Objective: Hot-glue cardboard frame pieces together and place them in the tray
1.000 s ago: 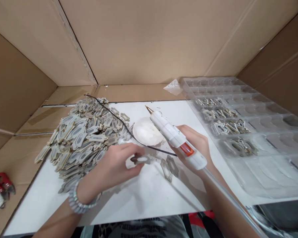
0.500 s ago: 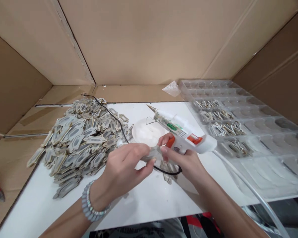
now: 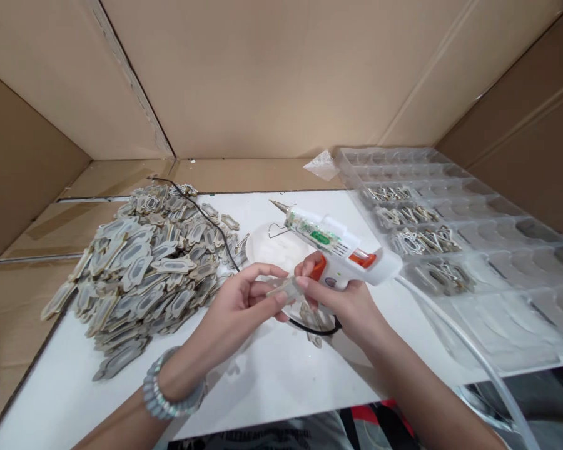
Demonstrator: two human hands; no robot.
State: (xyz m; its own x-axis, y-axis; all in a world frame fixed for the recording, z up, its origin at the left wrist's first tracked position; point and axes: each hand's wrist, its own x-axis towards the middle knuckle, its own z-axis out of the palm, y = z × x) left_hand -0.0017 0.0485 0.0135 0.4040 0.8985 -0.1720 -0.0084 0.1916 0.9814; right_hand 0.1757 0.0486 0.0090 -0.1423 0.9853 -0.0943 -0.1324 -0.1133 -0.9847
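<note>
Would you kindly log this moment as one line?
Left hand: pinches small plaque; right hand: holds glue gun, touches small plaque; left: plaque pile; right: compartment tray

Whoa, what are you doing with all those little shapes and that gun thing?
A person's left hand pinches a small flat piece, and fingertips of the right hand meet it. That right hand also holds a white glue gun, its nozzle pointing away from the piece. A big pile of similar pieces lies to the left, and a clear plastic tray on the right has small pieces in some compartments.
</note>
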